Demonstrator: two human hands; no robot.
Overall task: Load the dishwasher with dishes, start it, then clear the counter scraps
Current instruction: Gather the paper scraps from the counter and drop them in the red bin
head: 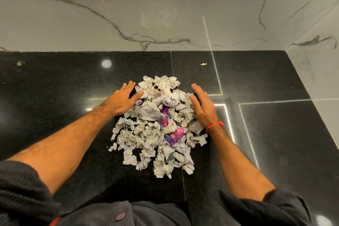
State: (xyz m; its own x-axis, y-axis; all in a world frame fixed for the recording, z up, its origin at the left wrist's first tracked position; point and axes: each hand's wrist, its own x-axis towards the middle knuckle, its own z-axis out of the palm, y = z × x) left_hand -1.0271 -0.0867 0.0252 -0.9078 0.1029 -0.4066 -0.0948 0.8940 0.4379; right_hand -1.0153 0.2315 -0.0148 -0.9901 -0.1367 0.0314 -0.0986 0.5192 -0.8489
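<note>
I see a heap of crumpled paper scraps (156, 126) in the middle of the black counter (64, 79), with a purple wrapper (171, 128) lying in the heap, partly covered by paper. My left hand (122, 100) rests at the heap's far left edge, palm down, fingers straight and spread, the thumb touching the nearest scraps. My right hand (202, 106) stands on its edge against the heap's right side, fingers straight and close together, palm facing the paper. Neither grip pinches anything: both are flat and spread, flanking the heap. A red band (215, 124) circles the right wrist. A small pale crumb (203, 64) lies apart from the heap, farther back on the counter near a seam. Behind the counter rises a grey marble wall (165, 9) with dark veins, and it turns a corner at the right. Dark ribbed sleeves (22, 189) are pushed up both of my arms.
</note>
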